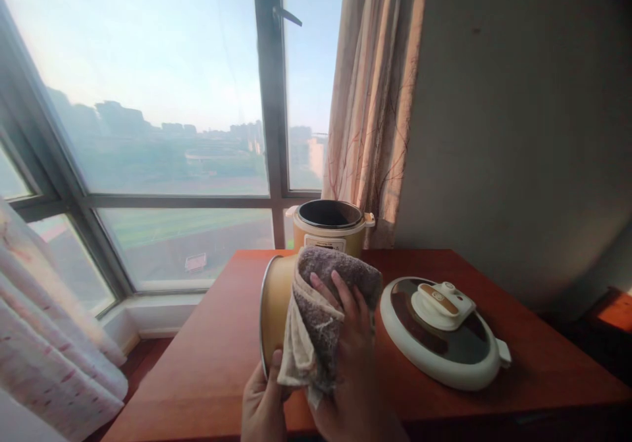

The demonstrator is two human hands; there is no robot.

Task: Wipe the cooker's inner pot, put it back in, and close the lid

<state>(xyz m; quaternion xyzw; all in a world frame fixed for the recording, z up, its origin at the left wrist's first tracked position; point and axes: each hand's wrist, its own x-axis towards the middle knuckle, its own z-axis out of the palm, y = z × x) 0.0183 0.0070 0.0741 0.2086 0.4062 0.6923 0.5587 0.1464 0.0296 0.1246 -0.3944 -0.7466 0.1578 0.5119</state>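
My left hand (265, 397) grips the rim of a golden inner pot (278, 297), thumb on its outer wall. The pot is tipped on its side above the table, its opening turned to the left. A grey-brown towel (316, 336) drapes over the pot's wall and base. My right hand (350, 323) presses the towel against the pot with fingers spread across the cloth. Behind the pot stands the pressure cooker body (330, 228), open at the top with a dark interior. To the right, the cooker's white lid (439, 330) lies on the table, its handle facing up.
A reddish-brown wooden table (197, 363) carries the cooker parts. Beyond it are a large window (172, 99) and a beige curtain (375, 86). Another light curtain (54, 343) hangs at the lower left. A grey wall (518, 132) rises on the right.
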